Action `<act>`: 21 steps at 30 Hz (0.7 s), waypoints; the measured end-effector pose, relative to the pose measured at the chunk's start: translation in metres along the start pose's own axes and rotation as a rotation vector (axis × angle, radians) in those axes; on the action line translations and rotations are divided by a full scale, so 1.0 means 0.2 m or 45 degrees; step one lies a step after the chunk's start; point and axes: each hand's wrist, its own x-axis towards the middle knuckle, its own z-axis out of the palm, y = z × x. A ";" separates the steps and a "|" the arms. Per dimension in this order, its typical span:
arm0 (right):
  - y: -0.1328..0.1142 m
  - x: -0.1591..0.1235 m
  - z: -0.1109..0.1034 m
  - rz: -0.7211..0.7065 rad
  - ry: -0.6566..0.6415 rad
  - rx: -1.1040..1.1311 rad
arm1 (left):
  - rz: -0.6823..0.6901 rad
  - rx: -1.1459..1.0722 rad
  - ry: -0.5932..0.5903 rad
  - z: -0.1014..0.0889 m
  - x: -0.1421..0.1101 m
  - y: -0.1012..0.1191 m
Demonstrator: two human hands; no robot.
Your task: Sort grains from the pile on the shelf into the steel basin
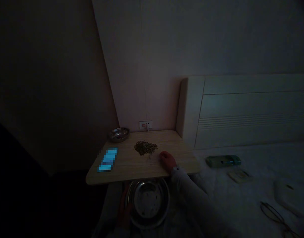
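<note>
My left hand (pixel 124 210) grips the left rim of a round metal basin (pixel 165 211), held just below the front edge of a small wooden table (pixel 132 173). A few small dark bits lie in the basin. On the tabletop rests my right hand (pixel 167 161), its fingers curled in; whatever they may hold is hidden. Left of that hand, and apart from it, is a loose heap of small dark dried pieces (pixel 145 147), too dim to name. Some stray bits lie in front of the heap.
A smaller metal bowl (pixel 119 135) stands at the table's back left corner, behind a lit phone (pixel 108 160). A wall socket (pixel 145 125) with a plug is behind. To the right, a bed (pixel 216 188) carries a green case-like object (pixel 223 161) and a looped cord (pixel 272 211).
</note>
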 end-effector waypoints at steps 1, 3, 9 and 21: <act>0.00 -0.01 0.00 -0.010 -0.023 -0.059 | 0.008 -0.006 0.003 0.00 0.00 0.00; -0.01 -0.01 0.01 -0.017 -0.048 -0.127 | 0.020 -0.029 0.019 0.02 -0.01 -0.01; 0.00 -0.03 0.03 -0.054 -0.181 -0.080 | 0.055 -0.034 0.134 0.05 -0.02 -0.02; -0.02 -0.15 0.02 -0.139 -0.395 -0.034 | 0.006 0.015 0.003 0.01 0.00 -0.02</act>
